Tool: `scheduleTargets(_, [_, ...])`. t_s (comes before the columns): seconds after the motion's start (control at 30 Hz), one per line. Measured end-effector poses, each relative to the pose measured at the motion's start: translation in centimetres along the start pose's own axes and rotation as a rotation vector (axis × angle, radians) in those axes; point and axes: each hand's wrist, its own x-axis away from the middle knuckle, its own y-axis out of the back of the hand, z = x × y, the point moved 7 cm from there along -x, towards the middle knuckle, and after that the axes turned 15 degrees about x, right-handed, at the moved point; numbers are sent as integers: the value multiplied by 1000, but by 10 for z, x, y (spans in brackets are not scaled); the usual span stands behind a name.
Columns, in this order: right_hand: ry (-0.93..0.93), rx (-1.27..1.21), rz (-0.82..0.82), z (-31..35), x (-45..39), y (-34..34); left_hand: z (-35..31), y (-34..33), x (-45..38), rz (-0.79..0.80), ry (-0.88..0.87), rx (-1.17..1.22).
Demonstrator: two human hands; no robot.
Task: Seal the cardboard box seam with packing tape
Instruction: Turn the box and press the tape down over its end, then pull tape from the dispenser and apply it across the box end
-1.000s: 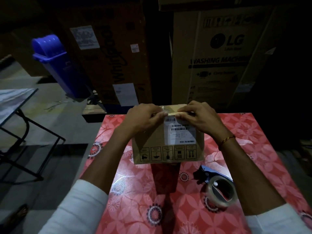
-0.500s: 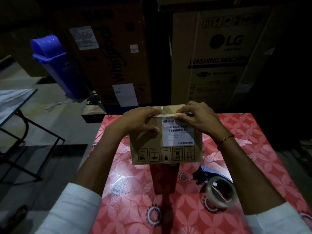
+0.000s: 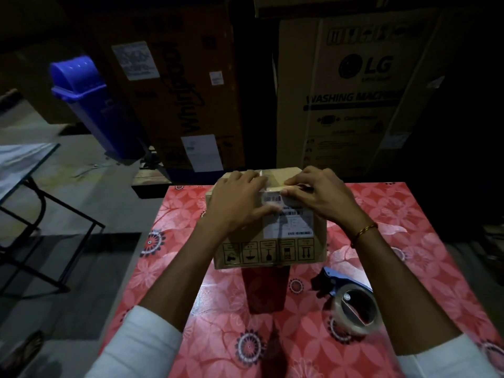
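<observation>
A small cardboard box (image 3: 272,252) with a white shipping label stands at the far middle of the red floral table (image 3: 174,268). A strip of clear packing tape (image 3: 272,189) runs over its top front edge. My left hand (image 3: 240,200) lies flat over the box's left top and front face, fingers spread onto the label. My right hand (image 3: 319,195) grips the top right edge, fingers on the top and thumb pressing the tape end on the front face. A blue tape dispenser (image 3: 351,304) with a clear roll lies on the table to the right.
Behind the table stand a large LG washing-machine carton (image 3: 354,91) and a dark carton (image 3: 177,91). A blue swing-lid bin (image 3: 90,105) stands at the back left. A folding metal-legged table (image 3: 21,165) is on the floor at the left.
My left hand has let go of the tape end at the top edge and slid down flat over the front face and label. My right hand stays at the top edge.
</observation>
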Motion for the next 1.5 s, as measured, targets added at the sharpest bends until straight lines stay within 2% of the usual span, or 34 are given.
scheduleTargets(0.1, [19,11,-21,-1,7,-7,9,-6,9,96,-8,35])
scheduleTargets(0.17, [37,-13,-39,-5,14,-16,31,-8,19,109,56,114])
scheduleTargets(0.27, [42,-105,-108,-14,27,-35,67,-11,39,17,269,387])
scheduleTargets(0.4, [7,-196,-146,-9,45,-69,78,-42,66,-81,432,690])
scheduleTargets(0.6, [-163,-294,-194,-20,73,-109,99,-95,104,-111,550,660])
scheduleTargets(0.93, [-161,-363,-277,-28,79,-112,92,-98,113,-196,462,627])
scheduleTargets(1.03, [-141,-359,-272,-32,77,-113,97,-97,109,-132,431,619])
scheduleTargets(1.13, [-137,-382,-248,-35,76,-115,100,-90,96,-54,443,446])
scheduleTargets(1.23, [-180,-536,-196,-43,78,-112,77,-71,86,-238,433,262])
scheduleTargets(1.3, [-247,-653,-177,-56,84,-111,49,-63,81,-378,351,313])
scheduleTargets(1.33, [-287,-691,-171,-66,89,-110,36,-66,78,-397,300,398])
scheduleTargets(1.4, [-353,-690,-147,-87,103,-113,8,-81,72,-311,192,559])
scheduleTargets(1.5, [-417,-617,-37,-116,132,-122,-32,-115,70,-142,73,631])
